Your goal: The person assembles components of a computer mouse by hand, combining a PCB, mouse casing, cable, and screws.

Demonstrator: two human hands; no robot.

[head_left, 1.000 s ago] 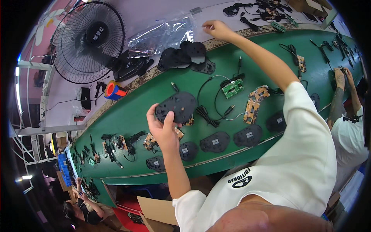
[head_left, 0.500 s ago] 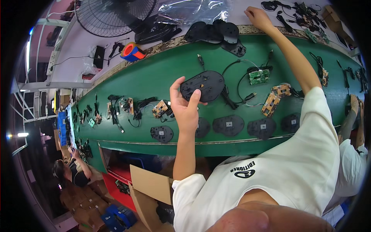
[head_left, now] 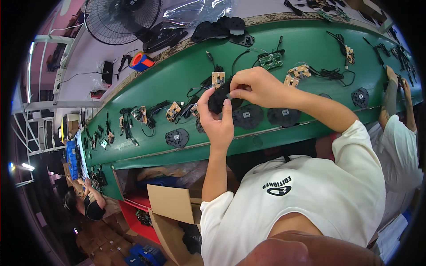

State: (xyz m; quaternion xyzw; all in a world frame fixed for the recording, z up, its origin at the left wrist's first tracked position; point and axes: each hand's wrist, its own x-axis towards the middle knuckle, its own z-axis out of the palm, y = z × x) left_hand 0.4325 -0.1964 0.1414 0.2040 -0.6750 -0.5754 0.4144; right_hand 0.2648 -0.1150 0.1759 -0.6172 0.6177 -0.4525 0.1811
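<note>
Head view: your left hand [head_left: 217, 126] grips a black plastic shell [head_left: 216, 102] above the green bench [head_left: 173, 86]. Your right hand [head_left: 254, 86] meets its right side; fingertip pinch, can't tell. Long axis foreshortened, unclear.

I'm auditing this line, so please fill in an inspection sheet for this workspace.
Surface: green worktop, many parts on it.
Job's things: black shell in hand; tan circuit boards and labelled black bases on the worktop.
Clutter: fan and clear plastic bag beyond the far edge.
Hands: left hand grips the black shell; right hand at it, its grip unclear.
Cables: black cables, some bundled, lie among the boards.
Surroundings: co-worker at right; open cardboard box below the near edge.
</note>
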